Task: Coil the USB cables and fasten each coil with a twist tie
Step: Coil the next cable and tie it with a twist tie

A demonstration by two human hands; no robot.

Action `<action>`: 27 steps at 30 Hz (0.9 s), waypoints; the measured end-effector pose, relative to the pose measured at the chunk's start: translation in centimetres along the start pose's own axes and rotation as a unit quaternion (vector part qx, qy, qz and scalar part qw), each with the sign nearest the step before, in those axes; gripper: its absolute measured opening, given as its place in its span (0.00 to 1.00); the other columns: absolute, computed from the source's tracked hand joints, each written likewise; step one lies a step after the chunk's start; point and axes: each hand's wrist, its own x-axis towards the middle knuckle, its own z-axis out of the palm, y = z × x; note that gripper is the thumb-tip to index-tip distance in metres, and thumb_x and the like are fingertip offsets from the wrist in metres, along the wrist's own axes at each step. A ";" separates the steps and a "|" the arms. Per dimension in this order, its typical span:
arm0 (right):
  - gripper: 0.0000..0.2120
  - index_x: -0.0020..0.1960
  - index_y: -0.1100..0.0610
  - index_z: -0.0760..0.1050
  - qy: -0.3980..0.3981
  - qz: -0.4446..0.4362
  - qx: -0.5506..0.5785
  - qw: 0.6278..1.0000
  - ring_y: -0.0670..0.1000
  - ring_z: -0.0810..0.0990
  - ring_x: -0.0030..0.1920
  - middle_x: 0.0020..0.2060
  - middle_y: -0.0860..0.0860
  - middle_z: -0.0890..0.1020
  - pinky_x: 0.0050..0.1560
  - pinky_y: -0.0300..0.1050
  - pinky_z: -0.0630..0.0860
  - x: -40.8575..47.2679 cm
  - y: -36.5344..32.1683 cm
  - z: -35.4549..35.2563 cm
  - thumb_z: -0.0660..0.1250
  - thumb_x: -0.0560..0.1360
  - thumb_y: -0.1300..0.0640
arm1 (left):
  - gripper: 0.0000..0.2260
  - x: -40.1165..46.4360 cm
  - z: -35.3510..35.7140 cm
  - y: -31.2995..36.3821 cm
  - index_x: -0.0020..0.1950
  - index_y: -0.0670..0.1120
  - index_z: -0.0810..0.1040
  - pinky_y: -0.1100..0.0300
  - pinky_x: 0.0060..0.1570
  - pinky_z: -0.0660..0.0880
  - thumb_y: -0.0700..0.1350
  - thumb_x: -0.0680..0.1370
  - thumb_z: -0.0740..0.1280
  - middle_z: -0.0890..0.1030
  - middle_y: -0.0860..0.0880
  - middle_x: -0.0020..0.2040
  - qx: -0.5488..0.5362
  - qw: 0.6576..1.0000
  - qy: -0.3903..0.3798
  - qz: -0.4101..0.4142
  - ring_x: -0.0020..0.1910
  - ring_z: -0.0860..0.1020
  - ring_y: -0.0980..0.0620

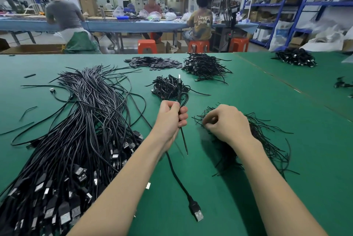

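Note:
My left hand (172, 116) grips a folded black USB cable (183, 100) upright above the green table (267, 101); a loop and a plug stick up above the fist, and thin ends hang below it. Another black cable with a USB plug (196, 211) runs from under my left forearm toward the near edge. My right hand (225, 123) rests on a pile of thin black twist ties (267, 140), its fingers curled and pinching into the pile. A large heap of loose USB cables (76, 130) lies to the left.
Piles of tied cable coils lie beyond my hands at the centre (168, 87), further back (204, 65) and far right (296, 57). A heap of small dark flat pieces (152, 62) sits at the back. People work at a blue table behind; orange stools stand between.

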 end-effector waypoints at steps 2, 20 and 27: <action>0.04 0.41 0.42 0.87 0.010 -0.015 0.158 0.987 0.42 0.80 0.37 0.34 0.40 0.83 0.40 0.38 0.76 0.3 -0.1 -0.5 0.76 0.71 0.52 | 0.07 0.0 0.0 0.0 0.48 0.45 0.62 0.66 0.24 0.59 0.37 0.85 0.51 0.69 0.48 0.36 -0.006 1.000 0.000 0.000 0.28 0.64 0.57; 0.07 0.46 0.56 0.87 0.100 -0.091 0.662 0.737 0.54 0.85 0.47 0.44 0.57 0.87 0.49 0.45 0.81 -0.3 -3.1 -0.9 0.75 0.73 0.67 | 0.05 -0.3 0.5 -0.1 0.49 0.45 0.62 0.66 0.24 0.59 0.37 0.84 0.53 0.71 0.50 0.34 -0.008 0.999 -0.034 -0.023 0.27 0.64 0.57; 0.06 0.46 0.54 0.86 0.114 -0.131 0.491 0.854 0.47 0.87 0.43 0.41 0.47 0.88 0.48 0.43 0.82 -0.5 -3.2 0.9 0.75 0.74 0.64 | 0.02 -0.4 0.8 0.5 0.52 0.42 0.66 0.66 0.24 0.62 0.37 0.84 0.56 0.72 0.49 0.36 -0.015 0.999 -0.039 -0.024 0.28 0.67 0.58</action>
